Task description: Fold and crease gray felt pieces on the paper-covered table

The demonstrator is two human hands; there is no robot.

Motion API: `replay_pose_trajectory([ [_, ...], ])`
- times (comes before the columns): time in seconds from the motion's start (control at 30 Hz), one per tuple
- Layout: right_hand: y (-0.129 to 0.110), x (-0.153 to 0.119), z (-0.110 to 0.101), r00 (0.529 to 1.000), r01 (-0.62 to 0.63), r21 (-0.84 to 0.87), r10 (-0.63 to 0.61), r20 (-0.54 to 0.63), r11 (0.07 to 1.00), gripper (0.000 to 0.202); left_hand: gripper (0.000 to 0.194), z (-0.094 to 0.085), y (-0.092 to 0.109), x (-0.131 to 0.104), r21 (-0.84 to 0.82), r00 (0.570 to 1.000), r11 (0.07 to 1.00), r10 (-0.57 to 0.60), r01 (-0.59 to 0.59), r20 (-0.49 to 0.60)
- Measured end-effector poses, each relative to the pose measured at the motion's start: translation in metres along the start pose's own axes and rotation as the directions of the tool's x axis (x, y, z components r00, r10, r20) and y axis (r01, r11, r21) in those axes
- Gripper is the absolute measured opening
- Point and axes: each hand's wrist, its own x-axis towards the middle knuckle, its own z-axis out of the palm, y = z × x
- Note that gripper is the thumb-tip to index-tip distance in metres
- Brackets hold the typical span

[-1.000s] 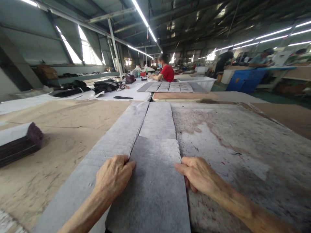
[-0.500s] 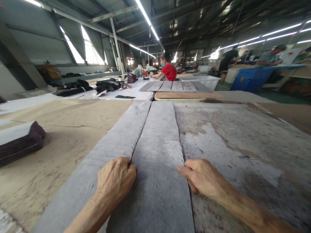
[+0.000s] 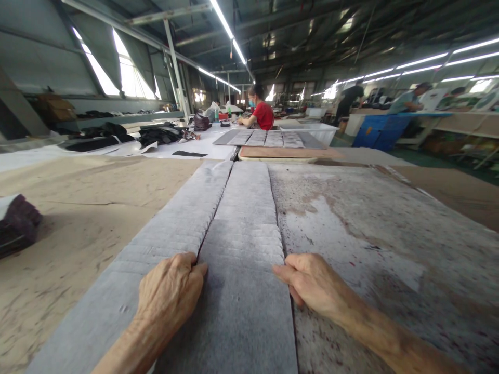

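Two long rows of overlapping grey felt-like sheets run away from me, side by side with a narrow dark gap between them. My left hand (image 3: 173, 288) rests over the left row (image 3: 152, 234), its fingers curled into the gap and its thumb on the left edge of the nearest grey sheet (image 3: 237, 317) of the right row. Opposite it, my right hand (image 3: 307, 278) pinches that same sheet's right edge, thumb or finger on top and other fingertips lower down. The fingertips of my left hand are partly hidden in the gap.
A stack of dark pieces (image 3: 17, 223) lies at left on brown paper (image 3: 86, 208). At right is a stained board surface (image 3: 370, 223). Beyond stand a grey board with pale strips (image 3: 268, 138), a white bin (image 3: 322, 134) and a person in red (image 3: 263, 115).
My view has turned slightly to the right, so the whole scene sits farther left. Both hands keep their place at the sheet's edges.
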Motion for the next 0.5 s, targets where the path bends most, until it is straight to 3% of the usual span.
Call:
replay_pose_trajectory([
  [0.5, -0.0005, 0.0014, 0.0, 0.999, 0.028, -0.051, -0.029, -0.024, 0.998, 0.035, 0.029, 0.0015, -0.0004, 0.0015, 0.068, 1.0, 0.998, 0.014, -0.013, -0.019],
])
